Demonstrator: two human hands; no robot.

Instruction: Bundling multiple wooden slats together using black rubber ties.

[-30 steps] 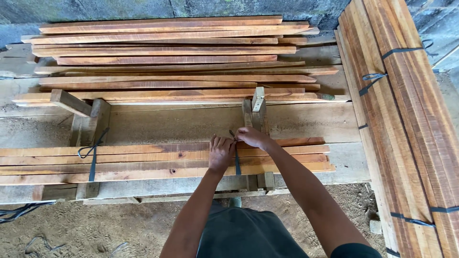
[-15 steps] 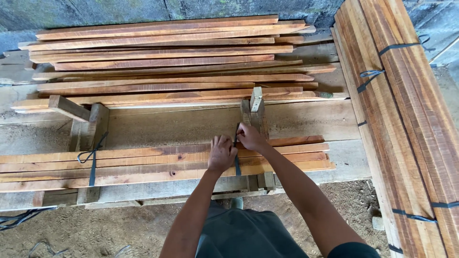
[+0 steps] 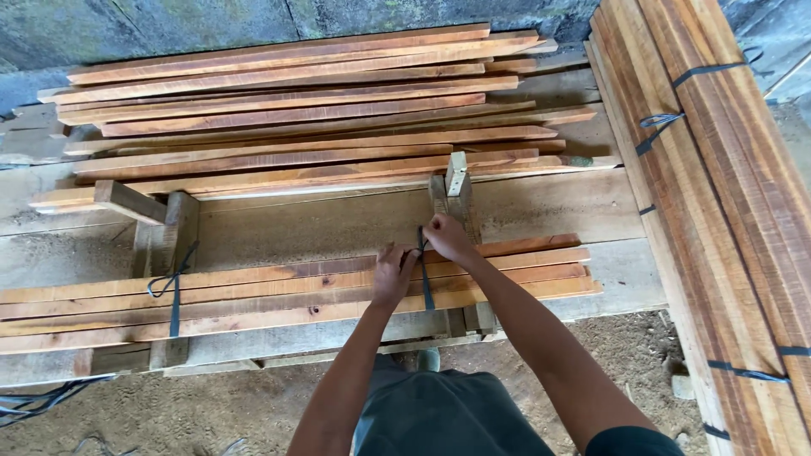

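1. Far left on the bench (image 3: 321,224), the tied strap (image 3: 175,291) already binds the near bundle of slats (image 3: 279,291); if that knot is slack, we judge the left ends could fan apart while we work the other end.
2. At the middle, our left hand (image 3: 394,272) rests closed on top of the slats, fingers curled down beside the dark strap (image 3: 425,274). Should it lift, the top slats might slide and the bundle lose its square.
3. Just right of it, our right hand (image 3: 446,236) pinches the strap's upper end at the bundle's far edge, near the upright wooden post (image 3: 456,190). The knot itself is too small to make out, so it may be only half formed; pulled hard, the thin strap could slip from our fingers or snap.
4. Both forearms reach forward from the near edge, the right one stretched farther.
5. At far right, the strapped plank stack (image 3: 718,194) lies well apart.
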